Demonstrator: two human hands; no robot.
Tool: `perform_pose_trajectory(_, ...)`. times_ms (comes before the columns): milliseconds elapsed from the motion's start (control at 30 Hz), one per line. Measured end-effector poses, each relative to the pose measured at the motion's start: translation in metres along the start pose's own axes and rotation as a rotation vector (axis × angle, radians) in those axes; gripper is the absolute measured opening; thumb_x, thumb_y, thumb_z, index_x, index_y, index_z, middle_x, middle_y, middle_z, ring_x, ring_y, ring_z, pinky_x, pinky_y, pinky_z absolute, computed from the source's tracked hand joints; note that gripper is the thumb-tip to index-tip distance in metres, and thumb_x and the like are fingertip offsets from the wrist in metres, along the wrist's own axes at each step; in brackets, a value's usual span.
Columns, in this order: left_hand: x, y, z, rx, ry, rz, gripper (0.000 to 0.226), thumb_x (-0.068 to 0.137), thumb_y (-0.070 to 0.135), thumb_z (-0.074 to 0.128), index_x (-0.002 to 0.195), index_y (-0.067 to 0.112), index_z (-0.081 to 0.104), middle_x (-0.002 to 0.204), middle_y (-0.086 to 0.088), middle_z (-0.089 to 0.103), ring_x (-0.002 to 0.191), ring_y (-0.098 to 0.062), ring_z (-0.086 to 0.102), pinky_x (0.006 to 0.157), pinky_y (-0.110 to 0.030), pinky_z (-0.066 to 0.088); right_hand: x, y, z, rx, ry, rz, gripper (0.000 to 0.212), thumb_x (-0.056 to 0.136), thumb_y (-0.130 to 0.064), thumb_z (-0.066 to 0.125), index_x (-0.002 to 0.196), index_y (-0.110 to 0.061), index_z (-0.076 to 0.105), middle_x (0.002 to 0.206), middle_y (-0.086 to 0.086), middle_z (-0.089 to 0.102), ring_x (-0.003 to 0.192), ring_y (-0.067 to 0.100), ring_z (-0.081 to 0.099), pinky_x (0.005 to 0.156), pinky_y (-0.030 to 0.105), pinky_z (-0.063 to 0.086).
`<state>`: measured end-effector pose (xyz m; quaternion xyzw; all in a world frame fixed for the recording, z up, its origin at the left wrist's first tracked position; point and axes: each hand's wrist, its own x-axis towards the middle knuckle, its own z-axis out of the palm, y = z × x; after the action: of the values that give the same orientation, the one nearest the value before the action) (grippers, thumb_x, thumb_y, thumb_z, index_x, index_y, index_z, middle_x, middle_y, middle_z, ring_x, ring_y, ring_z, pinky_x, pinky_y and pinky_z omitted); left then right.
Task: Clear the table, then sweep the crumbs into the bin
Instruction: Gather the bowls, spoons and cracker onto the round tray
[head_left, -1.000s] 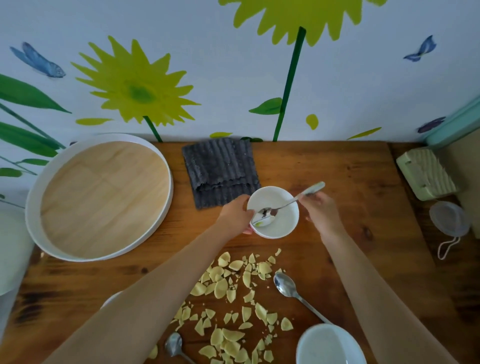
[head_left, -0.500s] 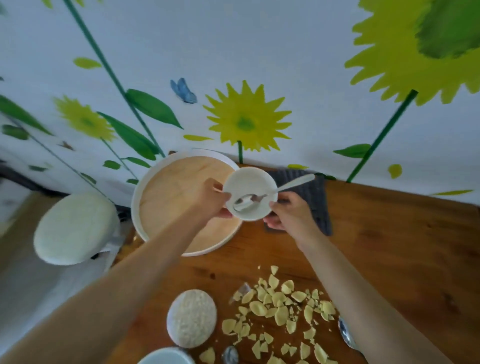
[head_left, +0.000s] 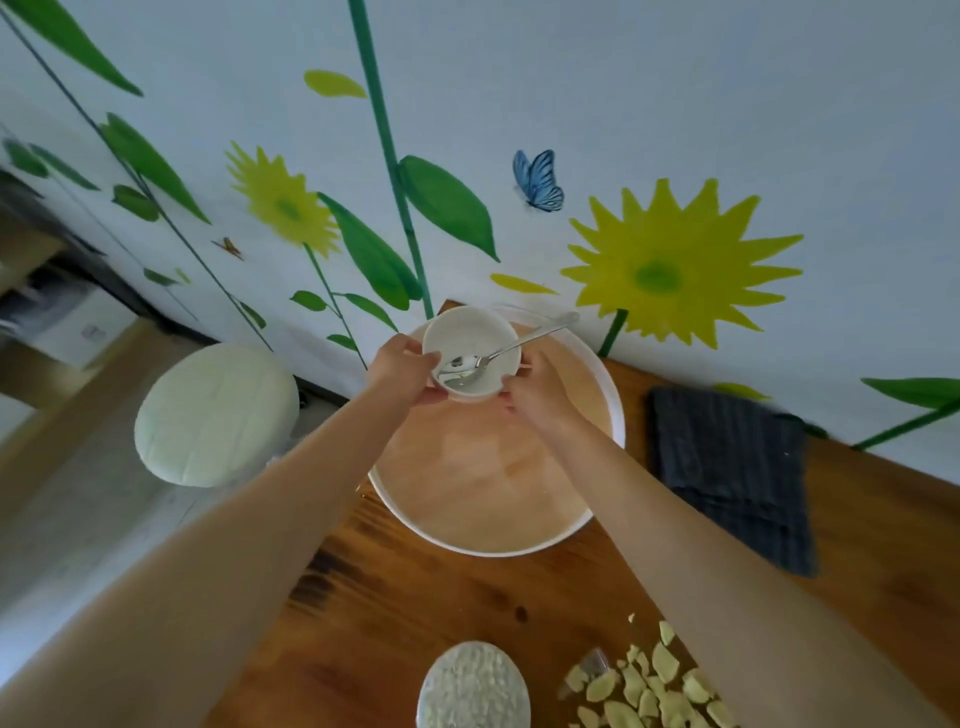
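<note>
Small white ceramic bowl (head_left: 470, 353) with metal spoon (head_left: 498, 353) inside, over round white-rimmed wooden tray (head_left: 597, 514) | left hand (head_left: 402, 371) and right hand (head_left: 537, 397) grip its sides | lower it level so spoon stays in | pale crumbs (head_left: 644, 686) remain on wooden counter (head_left: 426, 603).

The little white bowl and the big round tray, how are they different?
The little white bowl is small and deep; the big round tray is wide and shallow. The bowl is white inside, while the tray has a wooden floor inside a white rim. Both hands, left and right, hold the bowl above the tray, which lies on the table. A spoon sits in the bowl. Both are round.
</note>
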<state>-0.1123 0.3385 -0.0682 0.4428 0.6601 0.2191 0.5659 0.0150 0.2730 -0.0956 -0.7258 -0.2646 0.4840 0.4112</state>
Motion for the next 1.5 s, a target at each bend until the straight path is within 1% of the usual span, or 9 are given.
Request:
perform_pose_trajectory(167, 0.019, -0.011, 0.003, 0.048, 0.018, 0.011, 0.016, 0.09, 0.018, 0.056, 0.077, 0.019, 0.047, 0.08, 0.001, 0.053, 0.083, -0.029, 0.065, 0.082, -0.045, 0.056, 0.012, 0.001, 0.005, -0.021, 0.007, -0.054, 0.04, 0.085, -0.007, 0.047, 0.125, -0.013, 0.049, 0.119, 0.007, 0.06, 0.101, 0.025, 0.057, 0.079, 0.034, 0.042)
perform_pose_trajectory(267, 0.021, -0.015, 0.003, 0.1, 0.035, 0.029, 0.005, 0.092, 0.019, 0.052, 0.096, 0.015, 0.053, 0.083, 0.0, 0.057, 0.08, -0.022, 0.061, 0.088, -0.04, 0.053, 0.011, -0.001, 0.007, -0.028, -0.004, -0.082, 0.042, 0.088, -0.013, 0.046, 0.129, -0.019, 0.048, 0.125, 0.004, 0.059, 0.108, 0.023, 0.056, 0.086, 0.036, 0.045)
perform_pose_trajectory(433, 0.008, -0.015, 0.001, -0.044, -0.067, -0.003, 0.034, 0.09, 0.006, 0.05, 0.118, 0.023, 0.055, 0.083, 0.001, 0.059, 0.085, -0.022, 0.062, 0.086, -0.04, 0.054, -0.006, -0.008, -0.001, -0.058, -0.041, -0.091, 0.039, 0.092, -0.02, 0.051, 0.131, -0.017, 0.046, 0.125, 0.0, 0.055, 0.117, 0.017, 0.052, 0.101, 0.039, 0.044)
perform_pose_trajectory(667, -0.058, -0.022, 0.009, 0.193, 0.169, 0.239, 0.031, 0.087, 0.018, 0.05, 0.118, 0.022, 0.053, 0.107, 0.003, 0.059, 0.091, -0.017, 0.055, 0.08, -0.031, 0.045, -0.079, -0.005, -0.082, -0.118, 0.038, -0.109, 0.011, 0.092, -0.007, 0.05, 0.093, -0.009, 0.062, 0.08, 0.002, 0.063, 0.068, 0.01, 0.059, 0.063, 0.013, 0.048)
perform_pose_trajectory(833, -0.119, -0.041, 0.058, 0.134, -0.106, 0.286, 0.023, 0.089, 0.0, 0.043, 0.103, 0.009, 0.06, 0.098, -0.001, 0.053, 0.08, -0.014, 0.053, 0.07, -0.027, 0.045, -0.155, 0.039, -0.151, -0.315, 0.031, 0.046, 0.012, 0.09, -0.013, 0.057, 0.08, -0.016, 0.062, 0.073, 0.0, 0.063, 0.068, 0.011, 0.059, 0.068, 0.021, 0.049)
perform_pose_trajectory(1067, -0.182, -0.098, 0.105, 0.293, -0.407, 0.231, 0.022, 0.09, 0.002, 0.045, 0.08, 0.018, 0.057, 0.092, 0.0, 0.056, 0.072, -0.011, 0.049, 0.078, -0.034, 0.046, -0.242, 0.137, -0.207, -0.714, -0.013, 0.475, 0.02, 0.086, -0.026, 0.062, 0.097, -0.01, 0.066, 0.083, 0.003, 0.065, 0.081, 0.015, 0.059, 0.073, 0.027, 0.044)
perform_pose_trajectory(1200, -0.208, -0.118, 0.122, 0.387, -0.498, 0.212, 0.024, 0.09, 0.006, 0.045, 0.077, 0.022, 0.057, 0.087, 0.005, 0.056, 0.075, -0.009, 0.052, 0.083, -0.038, 0.049, -0.273, 0.169, -0.22, -0.966, 0.022, 0.636, 0.023, 0.073, -0.031, 0.07, 0.085, -0.012, 0.064, 0.085, 0.003, 0.063, 0.087, 0.02, 0.062, 0.071, 0.029, 0.046)
perform_pose_trajectory(1333, -0.233, -0.129, 0.137, 0.413, -0.587, 0.212, 0.029, 0.089, 0.005, 0.044, 0.072, 0.025, 0.058, 0.079, 0.007, 0.059, 0.078, -0.012, 0.055, 0.076, -0.033, 0.048, -0.292, 0.194, -0.215, -1.103, 0.121, 0.659, 0.032, 0.082, -0.029, 0.066, 0.11, -0.015, 0.061, 0.111, 0.003, 0.063, 0.106, 0.021, 0.06, 0.074, 0.027, 0.044)
perform_pose_trajectory(1500, -0.263, -0.139, 0.151, 0.474, -0.693, 0.225, 0.03, 0.091, 0.005, 0.042, 0.074, 0.025, 0.056, 0.079, 0.007, 0.06, 0.075, -0.01, 0.054, 0.069, -0.026, 0.045, -0.298, 0.208, -0.217, -1.089, 0.172, 0.602, 0.025, 0.086, -0.026, 0.061, 0.11, -0.018, 0.06, 0.11, 0.002, 0.064, 0.101, 0.02, 0.061, 0.073, 0.027, 0.043)
